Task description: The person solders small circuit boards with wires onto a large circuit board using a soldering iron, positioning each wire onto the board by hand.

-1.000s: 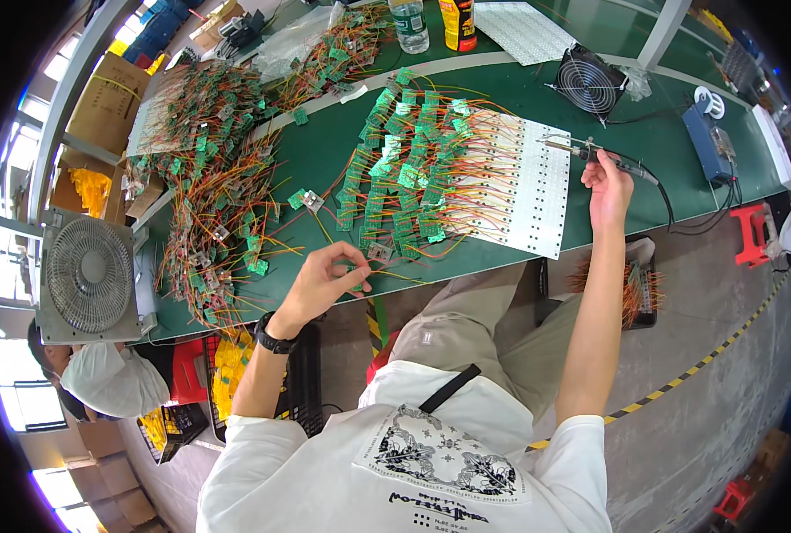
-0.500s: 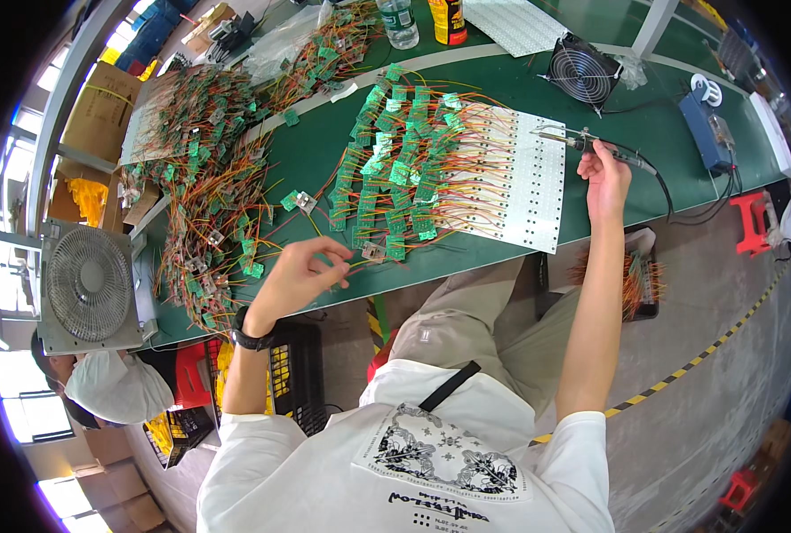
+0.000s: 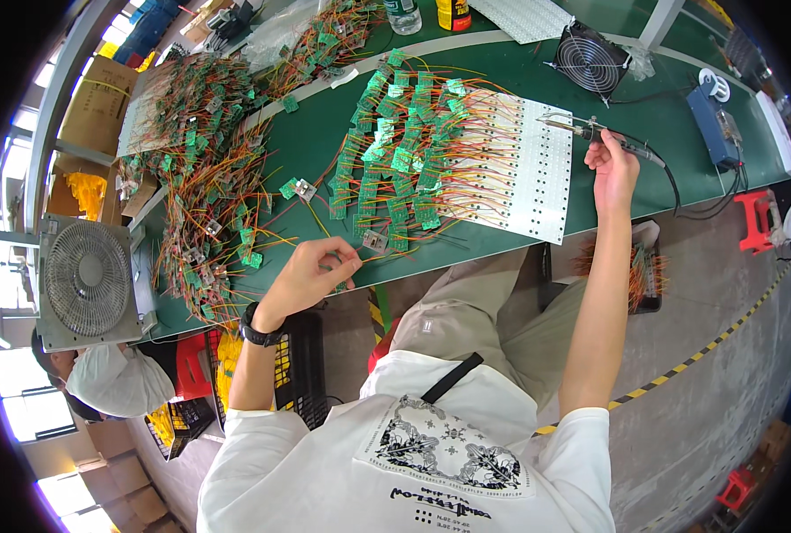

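My right hand (image 3: 613, 173) is closed round the handle of a soldering iron (image 3: 637, 151); its metal tip points left, over the right part of a white perforated board (image 3: 551, 191). Red and yellow wires run from that board leftward to rows of small green circuit boards (image 3: 402, 160). At the table's front edge, my left hand (image 3: 311, 275) has its thumb and fingers pinched together. Whatever is between those fingertips is too small to make out. Just right of it lies a small board with a metal part (image 3: 375, 241); a similar one (image 3: 304, 188) lies farther back.
A large heap of wired green boards (image 3: 204, 178) covers the table's left side. At the back stand a bottle (image 3: 404, 16), a yellow-and-black can (image 3: 454, 14) and a black fan (image 3: 590, 60). A blue soldering station (image 3: 711, 129) sits at right. A grey fan (image 3: 89, 275) stands at far left.
My left hand has moved slightly right along the table edge, and its fingers have drawn together. The right hand still holds the soldering iron over the board. The whole view has shifted a little.
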Demonstrator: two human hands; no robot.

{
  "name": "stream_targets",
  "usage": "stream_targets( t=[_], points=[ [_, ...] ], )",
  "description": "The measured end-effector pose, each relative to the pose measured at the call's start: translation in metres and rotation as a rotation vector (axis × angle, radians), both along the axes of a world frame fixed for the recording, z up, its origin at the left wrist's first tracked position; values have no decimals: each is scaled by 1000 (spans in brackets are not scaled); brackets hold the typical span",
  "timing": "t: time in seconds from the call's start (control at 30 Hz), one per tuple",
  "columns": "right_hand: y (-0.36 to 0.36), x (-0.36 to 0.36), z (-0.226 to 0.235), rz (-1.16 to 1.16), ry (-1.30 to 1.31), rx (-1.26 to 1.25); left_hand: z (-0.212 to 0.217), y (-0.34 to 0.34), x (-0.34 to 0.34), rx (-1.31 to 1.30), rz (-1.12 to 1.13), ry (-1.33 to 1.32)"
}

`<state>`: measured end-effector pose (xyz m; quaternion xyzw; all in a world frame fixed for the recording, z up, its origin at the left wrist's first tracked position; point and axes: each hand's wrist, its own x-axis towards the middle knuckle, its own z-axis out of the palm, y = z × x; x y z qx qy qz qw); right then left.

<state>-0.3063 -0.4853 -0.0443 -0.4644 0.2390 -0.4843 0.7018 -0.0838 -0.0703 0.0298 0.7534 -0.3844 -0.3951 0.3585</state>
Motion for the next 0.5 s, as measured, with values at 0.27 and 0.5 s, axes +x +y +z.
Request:
stream_targets(
  t=[0.27,0.5],
  points=[
    [1,0,1,2,6,-11,1,-12,-14,-123,43,174],
    [5,0,2,-6,43,-16,10,-50,-35,-285,-11,487]
  ],
)
